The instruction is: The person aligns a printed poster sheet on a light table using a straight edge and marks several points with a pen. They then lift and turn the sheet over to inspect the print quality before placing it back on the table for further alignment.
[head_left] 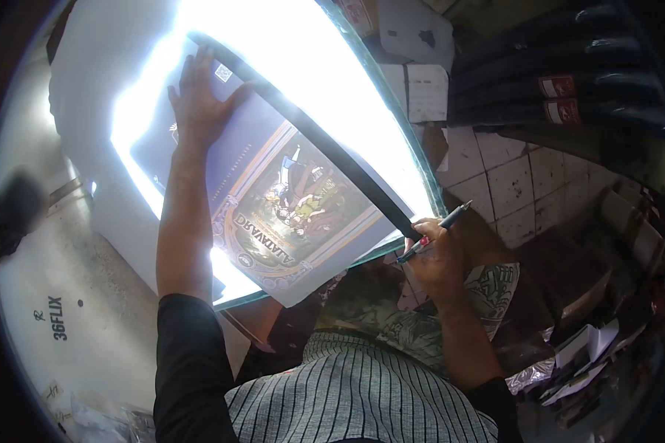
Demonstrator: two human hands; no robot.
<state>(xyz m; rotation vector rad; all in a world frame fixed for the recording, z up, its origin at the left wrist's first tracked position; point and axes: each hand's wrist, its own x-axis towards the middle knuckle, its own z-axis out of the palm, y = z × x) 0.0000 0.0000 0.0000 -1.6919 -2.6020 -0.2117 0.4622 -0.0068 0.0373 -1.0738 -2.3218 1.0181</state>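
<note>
A large printed sheet (303, 196), dark blue with an illustrated panel, lies on a brightly lit glass table (347, 81). Across it runs a long dark straightedge (332, 157), slanting from upper left to lower right. My left hand (202, 103) is open, fingers spread flat on the sheet's far part, with fingertips and thumb by the straightedge. At the near right corner of the glass, my right hand (437, 262) is closed around a dark pen (454, 216), its fingers also at the straightedge's near end. Glare washes out the sheet's far edges.
The glass has a greenish edge (395, 100) on the right. Dark plastic-wrapped rolls (561, 81) lie at the upper right, above a tiled floor (510, 177). Stacked papers and packages (584, 354) sit lower right. A pale board (89, 295) stands at the left.
</note>
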